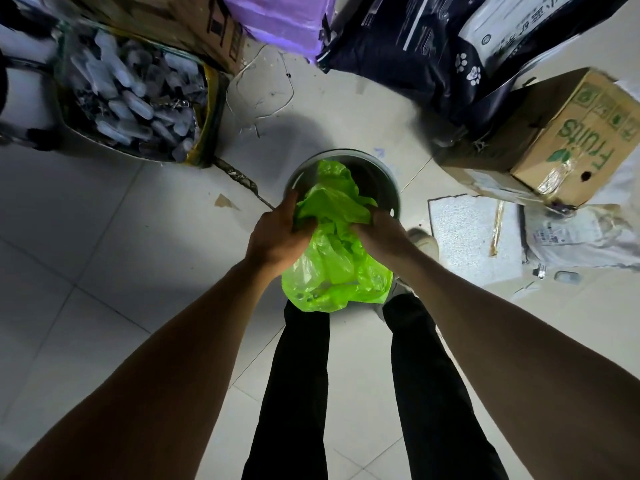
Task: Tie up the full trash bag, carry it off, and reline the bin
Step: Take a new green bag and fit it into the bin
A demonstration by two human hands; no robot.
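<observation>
Tiled floor (104,202) carries the bin (388,174). Left hand (277,237) and right hand (377,233) each grip the green bag (332,258) — it hangs crumpled between them, over the bin's near rim.

1. Bin (384,188) sits on the floor (104,237), just ahead of the legs (429,393).
2. Bag (332,244) hangs over the bin's near rim, between both hands.
3. Box (568,140) off right, bottles (131,98) far left.

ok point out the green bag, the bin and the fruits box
green bag (332,265): head view, on the crumpled plastic below the hands
bin (375,174): head view, on the dark inner wall beside the bag
fruits box (568,143): head view, on the printed cardboard side
</observation>
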